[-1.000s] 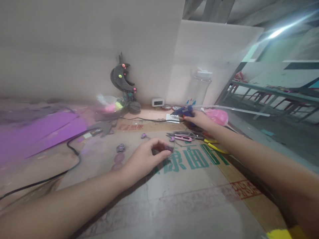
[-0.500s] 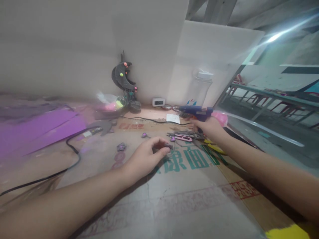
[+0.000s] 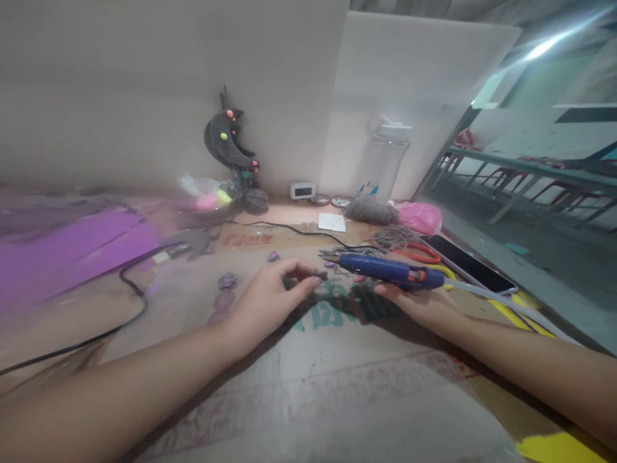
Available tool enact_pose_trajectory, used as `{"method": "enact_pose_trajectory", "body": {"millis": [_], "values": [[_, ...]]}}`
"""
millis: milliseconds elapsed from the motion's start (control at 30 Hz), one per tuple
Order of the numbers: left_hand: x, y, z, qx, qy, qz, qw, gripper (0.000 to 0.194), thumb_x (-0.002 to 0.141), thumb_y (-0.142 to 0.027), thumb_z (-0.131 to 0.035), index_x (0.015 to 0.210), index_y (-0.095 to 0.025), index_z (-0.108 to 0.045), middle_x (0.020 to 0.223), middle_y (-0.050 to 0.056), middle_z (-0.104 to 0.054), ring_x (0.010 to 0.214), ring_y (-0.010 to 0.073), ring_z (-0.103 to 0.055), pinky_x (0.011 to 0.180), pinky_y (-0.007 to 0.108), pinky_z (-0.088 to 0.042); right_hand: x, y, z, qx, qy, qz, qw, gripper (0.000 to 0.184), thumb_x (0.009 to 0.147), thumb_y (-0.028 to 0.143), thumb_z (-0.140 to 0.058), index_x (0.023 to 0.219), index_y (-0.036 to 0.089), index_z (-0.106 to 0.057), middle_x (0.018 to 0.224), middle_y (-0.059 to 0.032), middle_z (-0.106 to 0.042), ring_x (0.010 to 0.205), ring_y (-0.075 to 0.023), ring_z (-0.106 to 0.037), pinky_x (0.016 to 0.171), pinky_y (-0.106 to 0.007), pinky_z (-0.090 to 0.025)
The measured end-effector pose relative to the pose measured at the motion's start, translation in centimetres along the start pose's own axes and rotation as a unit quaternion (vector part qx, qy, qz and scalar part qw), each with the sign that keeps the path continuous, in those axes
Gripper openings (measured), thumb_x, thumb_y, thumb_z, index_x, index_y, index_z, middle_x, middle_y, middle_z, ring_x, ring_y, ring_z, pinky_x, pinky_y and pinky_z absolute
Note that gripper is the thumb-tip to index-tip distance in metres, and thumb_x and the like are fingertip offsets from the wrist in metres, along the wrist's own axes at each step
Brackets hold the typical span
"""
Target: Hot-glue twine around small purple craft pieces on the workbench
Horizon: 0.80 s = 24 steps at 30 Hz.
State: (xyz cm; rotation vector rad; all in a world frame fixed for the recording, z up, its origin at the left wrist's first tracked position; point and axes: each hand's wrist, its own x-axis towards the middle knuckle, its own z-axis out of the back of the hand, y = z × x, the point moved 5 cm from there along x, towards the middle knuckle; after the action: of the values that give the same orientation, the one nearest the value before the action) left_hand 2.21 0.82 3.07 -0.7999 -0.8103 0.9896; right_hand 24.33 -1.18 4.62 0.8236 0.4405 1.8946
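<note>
A blue hot glue gun point(image 3: 380, 269) is gripped in my right hand point(image 3: 419, 302), its nozzle pointing left and a long clear glue stick point(image 3: 496, 296) trailing from its back end. My left hand point(image 3: 277, 296) pinches a small dark grey-purple piece point(image 3: 319, 275) between thumb and fingertips, just left of and below the nozzle. Left of that hand lies a small purple-grey piece point(image 3: 227, 280), and a smaller purple one point(image 3: 273, 256) rests beyond it. Behind the glue gun, scissors with red handles point(image 3: 418, 253) are partly covered.
At the back stand a clear bottle point(image 3: 383, 164), a small digital clock point(image 3: 303, 190) and a grey crescent ornament point(image 3: 224, 143). Grey yarn point(image 3: 371, 211), a pink bag point(image 3: 420, 217) and a phone point(image 3: 470, 263) lie right. A black cord point(image 3: 139, 302) crosses the table; purple sheets point(image 3: 81, 257) lie left.
My right hand has lifted the glue gun from the back of the table and brought it nearer, beside my left hand. The yarn and phone have come into sight. My left hand keeps its pinch.
</note>
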Motion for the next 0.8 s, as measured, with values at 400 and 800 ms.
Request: {"method": "enact_pose_trajectory", "body": {"millis": [400,800], "values": [[0.04,0.16,0.12,-0.023,-0.021,0.012,0.999,0.015,0.084,-0.031,-0.056,0.091,-0.021,-0.065,0.089,0.002,-0.069,0.082,0.0179,-0.062,0.076,0.03,-0.046,-0.03,-0.25,0.07,-0.032,-0.023,0.012,0.999,0.02,0.081,0.042,-0.058,0.07,0.026,-0.053,0.066,-0.0022,-0.062,0.062,-0.0213,-0.06,0.056,-0.033,-0.05],[0.05,0.19,0.03,-0.016,-0.02,0.004,1.0,0.015,0.084,-0.032,-0.056,0.088,-0.021,-0.064,0.089,0.001,-0.069,0.082,0.018,-0.062,0.075,0.028,-0.046,-0.02,-0.03,0.01,-0.056,-0.027,0.025,0.998,0.023,0.08,0.044,-0.057,0.069,0.024,-0.052,0.063,-0.0003,-0.056,0.057,-0.0171,-0.053,0.053,-0.029,-0.046]]}}
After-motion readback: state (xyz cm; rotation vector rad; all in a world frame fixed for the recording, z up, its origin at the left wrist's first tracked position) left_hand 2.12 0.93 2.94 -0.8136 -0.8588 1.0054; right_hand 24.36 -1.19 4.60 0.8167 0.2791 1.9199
